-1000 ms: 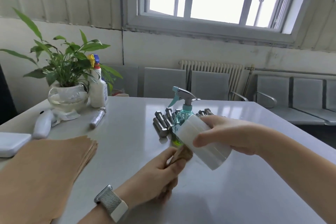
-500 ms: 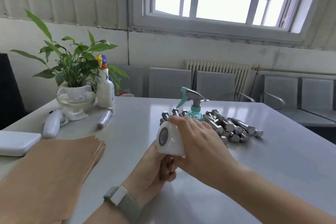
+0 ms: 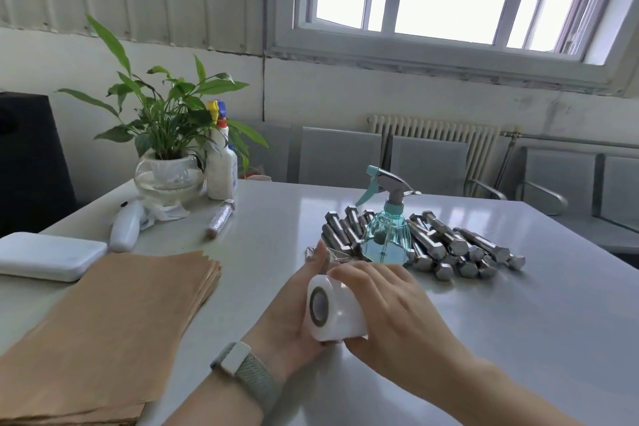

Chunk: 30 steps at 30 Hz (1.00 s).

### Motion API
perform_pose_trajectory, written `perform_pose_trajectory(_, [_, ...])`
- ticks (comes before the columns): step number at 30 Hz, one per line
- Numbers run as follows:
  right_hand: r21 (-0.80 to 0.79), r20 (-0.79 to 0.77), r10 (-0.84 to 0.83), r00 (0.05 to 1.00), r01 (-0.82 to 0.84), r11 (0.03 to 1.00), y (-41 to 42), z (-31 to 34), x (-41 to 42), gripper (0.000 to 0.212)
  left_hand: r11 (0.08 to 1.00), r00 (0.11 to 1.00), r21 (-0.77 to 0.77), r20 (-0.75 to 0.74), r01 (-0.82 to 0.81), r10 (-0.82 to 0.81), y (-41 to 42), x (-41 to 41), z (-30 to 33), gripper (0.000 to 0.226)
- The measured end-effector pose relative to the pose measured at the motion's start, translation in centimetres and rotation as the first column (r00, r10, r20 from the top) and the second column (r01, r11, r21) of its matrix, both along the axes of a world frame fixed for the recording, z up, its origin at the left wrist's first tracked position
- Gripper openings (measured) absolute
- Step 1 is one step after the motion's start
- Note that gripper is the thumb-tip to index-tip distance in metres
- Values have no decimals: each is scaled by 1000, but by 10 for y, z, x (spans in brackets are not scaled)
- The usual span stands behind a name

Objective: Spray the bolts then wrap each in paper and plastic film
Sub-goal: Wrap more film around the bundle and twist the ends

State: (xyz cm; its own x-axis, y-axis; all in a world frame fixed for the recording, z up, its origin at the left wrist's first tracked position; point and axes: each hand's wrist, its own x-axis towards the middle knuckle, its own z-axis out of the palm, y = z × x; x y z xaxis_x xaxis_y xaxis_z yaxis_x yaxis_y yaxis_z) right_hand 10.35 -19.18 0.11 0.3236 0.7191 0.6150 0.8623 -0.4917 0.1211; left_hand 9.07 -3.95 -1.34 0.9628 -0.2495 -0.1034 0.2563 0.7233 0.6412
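Observation:
My right hand (image 3: 390,308) grips a white roll of plastic film (image 3: 333,311) from above, low over the table. Behind and under the roll, my left hand (image 3: 294,315) holds a wrapped bolt (image 3: 320,254); only its film-covered tip shows above my thumb. Beyond my hands stands a teal spray bottle (image 3: 385,235) in front of a pile of steel bolts (image 3: 453,249). A stack of brown paper sheets (image 3: 114,322) lies at the left. One wrapped bolt (image 3: 220,223) lies apart near the plant.
A potted plant in a glass bowl (image 3: 166,173), a white spray bottle (image 3: 221,166), a white handheld device (image 3: 125,228) and a white flat box (image 3: 48,256) stand along the grey table's (image 3: 518,339) left side. Chairs and a radiator stand behind the table.
My right hand has swung the film roll from the right, round the bolt, to the near left, so its open core now faces me. My left hand kept holding the bolt.

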Motion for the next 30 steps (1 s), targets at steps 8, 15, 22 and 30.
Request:
perform_pose_trajectory(8, [-15, 89, -8, 996, 9, 1000, 4, -20, -5, 60, 960, 942, -31, -203, -277, 265, 4, 8, -2, 68])
perform_pose_trajectory(15, [101, 254, 72, 965, -100, 990, 7, -28, 5, 44, 931, 929, -111, -178, -348, 326, 9, 9, -4, 70])
perform_pose_trajectory(22, [305, 303, 105, 947, -200, 931, 13, -26, 10, 50, 907, 956, -302, -77, -294, 284, 11, 6, 4, 68])
perform_pose_trajectory(30, [473, 170, 116, 979, -184, 862, 19, -29, 1, 44, 865, 943, -391, -18, -313, 333, 13, 6, 2, 61])
